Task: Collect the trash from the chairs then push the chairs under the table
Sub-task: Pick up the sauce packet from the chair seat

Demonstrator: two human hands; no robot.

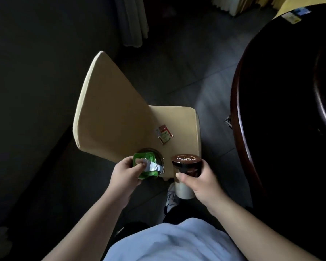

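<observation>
A cream upholstered chair [113, 113] stands in front of me, its seat turned toward the table. My left hand [125, 172] grips a green cup with a peeled foil lid [148, 164] over the seat's near edge. My right hand [198, 182] holds a white cup with a brown lid [186, 163] just off the seat's near corner. A small red and green wrapper [164, 134] lies on the seat, beyond both hands.
A dark round table [239, 102] curves along the right, its edge a short way from the chair. Dark tiled floor [186, 59] lies between them. A pale curtain [134, 23] hangs at the back. My shoe [172, 194] shows below the cup.
</observation>
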